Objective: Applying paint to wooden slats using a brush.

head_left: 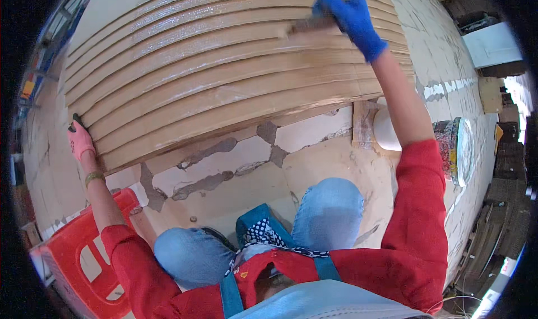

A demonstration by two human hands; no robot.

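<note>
Before the person's knees (330, 212), layered brown sheets (235, 66) | blue-gloved right hand (350, 21) wrapped around a blurred brush (311, 26) over their right part | pink-gloved left hand (82, 140) at their left edge, grip unclear

Right arm (406, 103), right side of the frame: stretched forward, bare between red sleeve (420, 207) and wrist (378, 51); the blue-gloved right hand (354, 24), at upper right, has its fingers curled closed. Left arm (107, 204), lower left: extended outward, slanting upward to the pink-gloved left hand (82, 140), mid-left, finger bend unclear.
</note>
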